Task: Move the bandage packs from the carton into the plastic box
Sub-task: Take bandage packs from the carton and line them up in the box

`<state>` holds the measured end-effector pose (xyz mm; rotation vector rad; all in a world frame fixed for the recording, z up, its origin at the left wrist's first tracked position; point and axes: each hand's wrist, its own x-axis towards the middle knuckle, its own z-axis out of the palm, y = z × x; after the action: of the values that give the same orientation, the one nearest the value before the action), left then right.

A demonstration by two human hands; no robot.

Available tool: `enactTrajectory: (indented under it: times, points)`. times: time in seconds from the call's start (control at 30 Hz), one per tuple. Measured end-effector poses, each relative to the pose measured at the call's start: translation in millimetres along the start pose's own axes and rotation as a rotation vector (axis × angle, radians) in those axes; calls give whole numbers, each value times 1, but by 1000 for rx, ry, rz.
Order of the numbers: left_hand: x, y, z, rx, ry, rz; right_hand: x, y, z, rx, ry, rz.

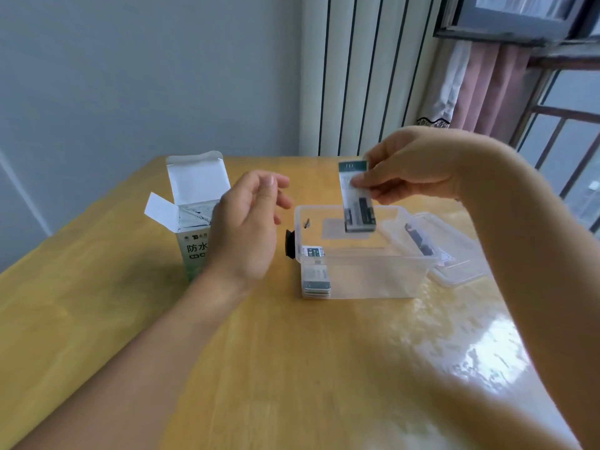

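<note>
Carton (194, 228) stands upright on the left of the counter (292, 368), top flaps open, a grey-white bundle showing in the mouth — probably more packs, can't confirm. Open top makes sense: easy reach-in for the next one.

Left hand (250, 222) hovers just right of the carton and partly in front of it, fingers loosely curled, holding nothing. Looks parked for the next pick.

Small black object (289, 243) sits against the left wall of the plastic box; can't tell what it is.

Plastic box (367, 274) sits centre-right, clear, lid off. Stacked packs (316, 271) lie flat in its near-left corner, neat pile, leaves room on the right.

Right hand (412, 170) is above the box, thumb and fingers pinching the top end of one bandage pack (357, 196). Pack hangs near vertical, lower end at about the far rim, seemingly inside the opening. Judgement: this is the drop-in step, end grip keeps fingers clear of the walls.

Lid (454, 254) lies flat just right of the box, touching or nearly so, out of the way. A dark strip shows on or under it, unclear.

Counter is yellow wood, glossy, window glare on the near right. Grey wall far left, striped white panel behind, pink curtain and barred window far right.
</note>
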<state>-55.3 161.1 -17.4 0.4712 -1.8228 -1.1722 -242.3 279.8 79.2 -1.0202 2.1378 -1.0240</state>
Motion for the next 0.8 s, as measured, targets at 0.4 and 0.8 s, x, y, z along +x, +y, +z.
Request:
enactTrajectory:
  times: [0.4,0.8]
  points:
    - [-8,-10,6,365,-125,322,40,53,53,-463,-148,245]
    - [-7,-17,8,302,-120,254,35,44,62,-702,-145,141]
